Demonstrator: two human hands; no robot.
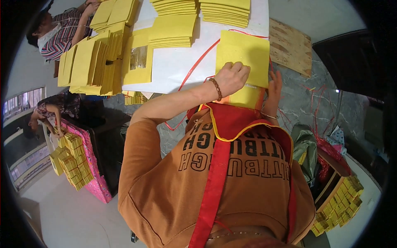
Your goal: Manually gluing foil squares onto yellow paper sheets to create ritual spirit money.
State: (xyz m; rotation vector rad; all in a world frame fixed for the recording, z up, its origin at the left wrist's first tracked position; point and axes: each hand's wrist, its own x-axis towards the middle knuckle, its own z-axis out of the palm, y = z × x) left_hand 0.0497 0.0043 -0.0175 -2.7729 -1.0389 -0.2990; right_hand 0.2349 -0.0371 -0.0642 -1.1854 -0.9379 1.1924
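A yellow paper stack [244, 49] lies at the right edge of the white table, directly in front of me. My left hand [233, 80], with a brown bead bracelet on the wrist, rests on its near part with the fingers curled in; whatever they may pinch is hidden. Below that hand, a lower yellow piece [244, 98] with a pale strip sticks out toward my apron. My right hand [273, 89] is upright at the stack's right side, fingers stretched out and apart. Red plastic string [198, 62] runs across the table on the left of the stack and shows behind it.
Several yellow paper stacks [173, 29] cover the table's [169, 68] far and left parts. One person [62, 35] is at the far left, another [58, 109] beside a pink-covered table [97, 182] with yellow bundles. A wooden board [289, 47] and more bundles [341, 204] are on the right.
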